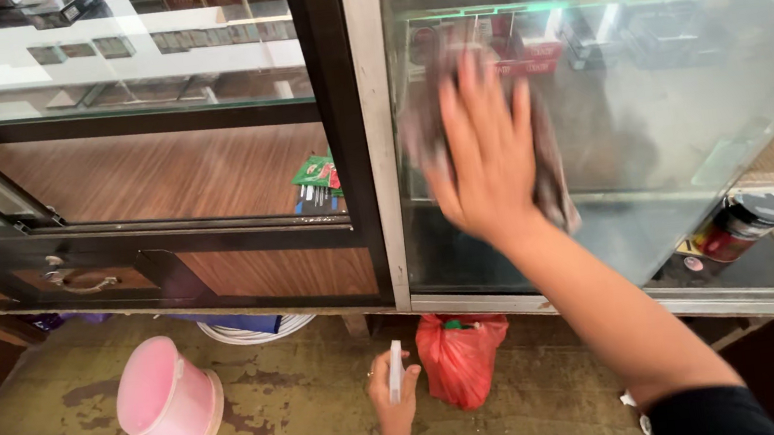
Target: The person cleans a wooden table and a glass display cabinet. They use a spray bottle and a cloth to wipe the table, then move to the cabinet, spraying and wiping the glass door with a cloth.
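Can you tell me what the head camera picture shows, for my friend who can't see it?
A person's right hand presses a greyish cloth flat against the glass door of a wood-and-glass display cabinet. Their left hand holds a small white spray bottle lower down, above a worn green shelf with a pink plastic tub and a red plastic bag.

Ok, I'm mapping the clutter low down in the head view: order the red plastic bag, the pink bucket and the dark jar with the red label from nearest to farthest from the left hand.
From the left hand, which holds a small white spray bottle:
1. Red plastic bag, just to its right on the worn ledge.
2. Pink bucket, tipped on its side, off to the left.
3. Dark jar with the red label, far right, higher up beside the glass case.
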